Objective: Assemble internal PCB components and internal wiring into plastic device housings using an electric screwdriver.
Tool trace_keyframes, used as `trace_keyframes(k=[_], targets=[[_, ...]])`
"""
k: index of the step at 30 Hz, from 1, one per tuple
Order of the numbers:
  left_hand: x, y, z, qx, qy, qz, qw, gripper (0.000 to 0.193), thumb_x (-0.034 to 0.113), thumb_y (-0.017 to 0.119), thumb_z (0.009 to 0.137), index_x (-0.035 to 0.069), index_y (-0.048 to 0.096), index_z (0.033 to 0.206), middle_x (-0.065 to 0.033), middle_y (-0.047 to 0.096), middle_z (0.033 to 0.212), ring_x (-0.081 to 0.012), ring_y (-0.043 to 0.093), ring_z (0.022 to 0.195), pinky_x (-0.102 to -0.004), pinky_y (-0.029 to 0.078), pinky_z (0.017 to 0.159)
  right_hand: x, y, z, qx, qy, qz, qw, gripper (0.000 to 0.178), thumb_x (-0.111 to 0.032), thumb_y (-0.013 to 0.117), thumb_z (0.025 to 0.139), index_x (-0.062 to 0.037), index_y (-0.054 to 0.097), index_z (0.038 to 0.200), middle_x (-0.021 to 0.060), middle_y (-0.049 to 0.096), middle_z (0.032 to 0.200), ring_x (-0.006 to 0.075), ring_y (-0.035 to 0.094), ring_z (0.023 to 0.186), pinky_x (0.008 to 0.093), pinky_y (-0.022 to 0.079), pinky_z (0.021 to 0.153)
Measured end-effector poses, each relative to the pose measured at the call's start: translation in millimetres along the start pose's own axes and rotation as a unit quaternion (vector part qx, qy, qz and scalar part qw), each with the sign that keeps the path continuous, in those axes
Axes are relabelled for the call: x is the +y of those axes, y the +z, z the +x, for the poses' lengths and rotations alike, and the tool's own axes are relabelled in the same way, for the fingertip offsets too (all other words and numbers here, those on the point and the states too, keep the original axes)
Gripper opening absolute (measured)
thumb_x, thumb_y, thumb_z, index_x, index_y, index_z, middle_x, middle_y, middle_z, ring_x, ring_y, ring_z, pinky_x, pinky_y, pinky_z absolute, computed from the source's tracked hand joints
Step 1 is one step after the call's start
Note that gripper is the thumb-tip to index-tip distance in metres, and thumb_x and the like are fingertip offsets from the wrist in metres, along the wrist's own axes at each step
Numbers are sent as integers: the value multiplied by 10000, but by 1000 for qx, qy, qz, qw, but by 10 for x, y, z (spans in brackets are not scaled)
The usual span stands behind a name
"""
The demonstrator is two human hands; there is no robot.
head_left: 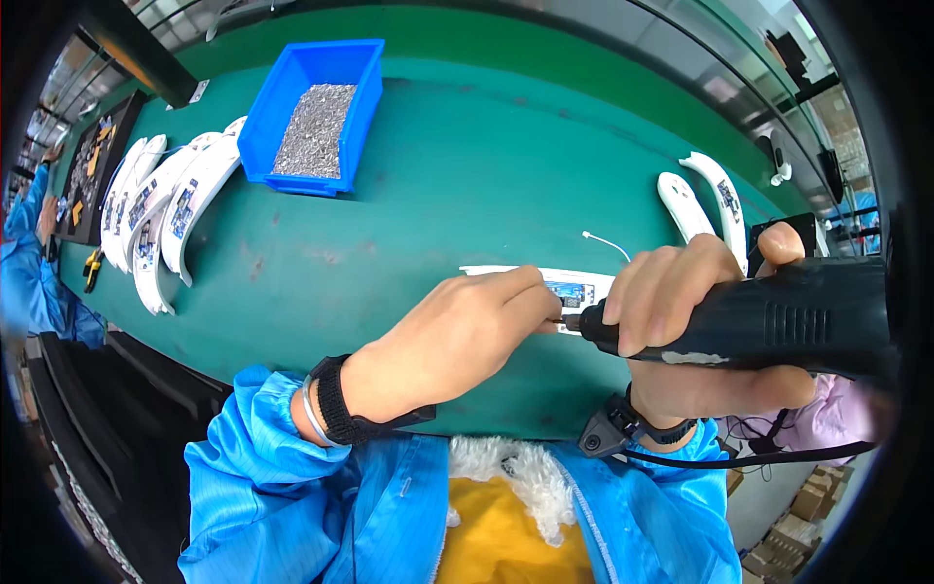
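White curved panel (pixel 602 283) with blue circuit board (pixel 569 291) lies partly hidden on the green surface (pixel 467 175); right hand (pixel 676 292) has its grip closed around black electric screwdriver (pixel 778 311); left hand (pixel 462 326) beside the bit (pixel 571 321), cannot tell its grip; a tilted bit could slip, scratching the board.

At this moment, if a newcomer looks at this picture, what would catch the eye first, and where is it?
Probably the big black power tool in the right hand, at the picture's right, its tip beside the left hand. Next comes the bright blue bin of small metallic pieces, upper left on the green table. White curved parts lie left of it.
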State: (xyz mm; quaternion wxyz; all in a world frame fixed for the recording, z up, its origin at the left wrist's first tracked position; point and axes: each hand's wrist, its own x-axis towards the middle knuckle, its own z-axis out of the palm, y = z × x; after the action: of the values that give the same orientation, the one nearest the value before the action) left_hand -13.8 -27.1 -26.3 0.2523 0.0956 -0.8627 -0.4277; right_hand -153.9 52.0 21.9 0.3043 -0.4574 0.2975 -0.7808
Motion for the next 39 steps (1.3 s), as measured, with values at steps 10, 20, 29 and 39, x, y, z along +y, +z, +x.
trace_keyframes(k=[10, 20, 29, 39], targets=[[247, 209, 37, 3, -29, 62, 998, 105, 69, 585, 806, 7, 519, 859, -134, 507, 777, -320, 573, 672, -383, 477, 562, -85, -128, -32, 25, -32, -68, 997, 816, -724, 418, 759, -99, 245, 1254, 67, 517, 652, 168, 528, 470, 293, 457, 461], [301, 392, 81, 55, -64, 12, 996, 133, 35, 649, 772, 5, 538, 839, -129, 544, 756, -312, 585, 644, -370, 480, 552, -219, -152, -118, 98, -18, -133, 986, 790, -705, 384, 788, -81, 243, 1250, 62, 505, 639, 155, 519, 468, 278, 451, 442], [403, 387, 104, 44, -30, 38, 998, 126, -16, 658, 733, 14, 572, 819, -107, 561, 745, -249, 588, 615, -318, 472, 521, -333, -340, -107, 29, -47, -30, 998, 791, -694, 429, 781, -80, 232, 1238, 82, 521, 639, 173, 538, 483, 289, 480, 466], [175, -56, 491, 98, 2, 196, 976, 104, -37, 670, 648, 23, 623, 718, -89, 614, 720, -238, 602, 636, -319, 483, 558, -347, -457, -172, 65, -20, -102, 992, 789, -688, 431, 791, -57, 270, 1236, 82, 500, 610, 170, 508, 456, 287, 447, 446]])
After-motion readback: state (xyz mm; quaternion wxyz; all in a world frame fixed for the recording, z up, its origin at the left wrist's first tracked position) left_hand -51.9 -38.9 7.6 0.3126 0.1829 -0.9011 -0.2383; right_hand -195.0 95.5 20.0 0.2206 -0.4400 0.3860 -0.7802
